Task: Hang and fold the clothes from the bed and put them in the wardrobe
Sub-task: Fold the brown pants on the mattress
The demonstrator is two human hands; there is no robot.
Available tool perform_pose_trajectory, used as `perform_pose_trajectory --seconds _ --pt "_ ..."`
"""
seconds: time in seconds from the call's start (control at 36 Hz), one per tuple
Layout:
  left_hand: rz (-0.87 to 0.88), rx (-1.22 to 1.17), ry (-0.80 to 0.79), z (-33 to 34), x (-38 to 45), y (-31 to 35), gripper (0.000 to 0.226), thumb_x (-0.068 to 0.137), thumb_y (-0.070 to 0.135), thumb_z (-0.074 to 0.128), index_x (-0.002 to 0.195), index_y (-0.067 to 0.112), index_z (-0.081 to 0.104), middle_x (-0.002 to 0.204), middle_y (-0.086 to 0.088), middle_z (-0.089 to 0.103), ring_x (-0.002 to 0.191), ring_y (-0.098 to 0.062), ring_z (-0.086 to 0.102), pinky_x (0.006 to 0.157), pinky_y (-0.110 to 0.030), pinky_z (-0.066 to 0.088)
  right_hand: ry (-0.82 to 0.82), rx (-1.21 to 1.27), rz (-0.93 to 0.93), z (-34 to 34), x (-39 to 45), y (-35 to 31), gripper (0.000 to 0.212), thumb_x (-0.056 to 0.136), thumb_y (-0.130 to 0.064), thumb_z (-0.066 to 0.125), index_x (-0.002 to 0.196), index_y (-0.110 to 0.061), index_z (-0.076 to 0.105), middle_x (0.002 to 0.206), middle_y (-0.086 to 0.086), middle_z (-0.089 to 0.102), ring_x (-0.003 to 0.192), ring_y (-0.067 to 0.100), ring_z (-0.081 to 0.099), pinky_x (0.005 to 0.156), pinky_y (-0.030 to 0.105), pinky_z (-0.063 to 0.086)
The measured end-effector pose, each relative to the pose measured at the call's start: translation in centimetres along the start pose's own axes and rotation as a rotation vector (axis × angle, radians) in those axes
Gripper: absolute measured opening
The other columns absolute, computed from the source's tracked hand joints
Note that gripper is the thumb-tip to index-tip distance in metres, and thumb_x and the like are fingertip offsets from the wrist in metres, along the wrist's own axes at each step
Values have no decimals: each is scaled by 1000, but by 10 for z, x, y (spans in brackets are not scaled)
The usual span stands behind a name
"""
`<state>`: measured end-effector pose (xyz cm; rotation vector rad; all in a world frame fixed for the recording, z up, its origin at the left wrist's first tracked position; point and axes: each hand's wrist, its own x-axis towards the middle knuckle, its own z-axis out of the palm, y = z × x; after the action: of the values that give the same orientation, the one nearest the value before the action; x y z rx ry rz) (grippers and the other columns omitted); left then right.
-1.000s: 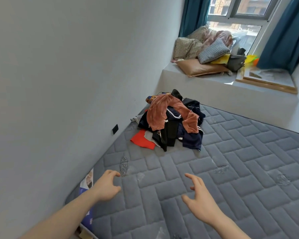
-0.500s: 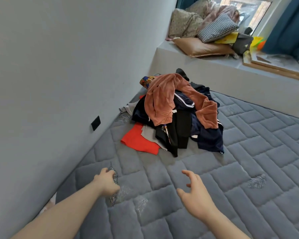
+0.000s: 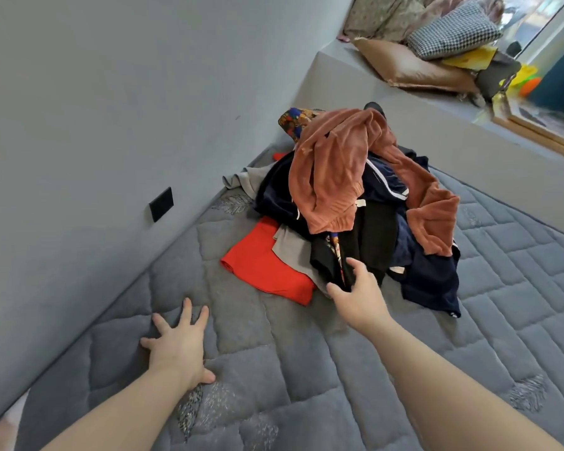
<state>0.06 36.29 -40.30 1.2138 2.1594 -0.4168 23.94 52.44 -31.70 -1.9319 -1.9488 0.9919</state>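
Cushions (image 3: 430, 43) on window ledge (image 3: 437, 125) behind clothes pile (image 3: 355, 203), wall socket (image 3: 161, 204)

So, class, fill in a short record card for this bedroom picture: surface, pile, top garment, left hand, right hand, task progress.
surface: grey quilted mattress
pile: clothes pile heaped near the wall
top garment: rust-pink top draped over dark items
left hand: left hand flat on the mattress, fingers spread
right hand: right hand reaching the black garment at the pile's near edge; grip unclear
task progress: nothing lifted, folded or hung yet

A rust-pink top (image 3: 332, 177) drapes navy, black and orange-red clothes (image 3: 267, 265) on a grey quilted mattress (image 3: 469, 320).
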Motion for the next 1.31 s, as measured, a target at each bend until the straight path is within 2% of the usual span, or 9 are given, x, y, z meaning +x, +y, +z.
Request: perform_pose_trajectory --seconds 0.22,0.33,0.47,0.61,0.67,0.75,1.06,1.19,1.31 --pt "-9 49 -1 1 8 4 133 70 64 82 161 32 -10 167 0 -26 147 -57 2 112 -66 32 -31 55 -123 32 69 -50 64 94 -45 59 153 -36 36 165 2 23 149 21 29 118 40 34" --pt "-4 46 3 3 11 5 133 71 64 82 161 32 -11 166 0 -27 147 -57 1 112 -66 32 -57 261 -8 38 90 -64 60 95 -32 62 152 -33 43 159 0 37 139 19 45 104 28 43" --pt "1 53 0 4 14 6 135 71 62 83 161 31 -13 166 -1 -27 147 -59 1 112 -68 32 -91 359 8 36 97 -72 57 100 -17 57 154 -18 40 162 -2 32 145 18 35 99 20 31" --pt "14 71 24 6 11 5 135 70 63 82 161 30 -12 166 -3 -25 146 -59 3 111 -68 33 4 596 20 38 71 -79 24 90 -25 72 114 -29 76 119 -10 71 117 3 60 100 24 47" --pt "15 64 30 6 10 4 134 71 62 82 161 30 -12 166 -3 -26 147 -59 2 112 -69 32 58 706 43 39 56 -79 15 87 -20 76 102 -22 79 97 -10 75 91 -5 67 84 15 54" --pt "9 43 28 5 9 4 133 71 61 83 161 32 -12 166 -1 -26 148 -58 1 112 -69 32 52 707 66 41 31 -68 7 87 -8 71 92 -13 74 73 -9 65 60 -1 58 56 10 44" --pt "-22 10 55 -3 -15 8 129 69 61 85 161 34 -1 169 3 -13 149 -52 8 109 -64 39 -20 439 -68 14 -106 20 21 84 -5 65 74 -15 50 58 -6 48 53 7 40 53 23 35" --pt "53 -84 163 6 -65 13 62 88 38 66 144 24 44 150 -1 42 133 -32 45 100 -43 49 -32 420 -25 -12 -186 59 19 85 -2 66 76 -10 52 70 12 59 59 13 46 51 20 35" --pt "274 -213 197 15 -131 30 68 88 37 66 151 32 38 146 4 44 131 -23 50 101 -39 46 -17 521 75 -32 -244 75 31 81 3 68 66 -17 49 60 -1 51 60 14 47 59 23 39"
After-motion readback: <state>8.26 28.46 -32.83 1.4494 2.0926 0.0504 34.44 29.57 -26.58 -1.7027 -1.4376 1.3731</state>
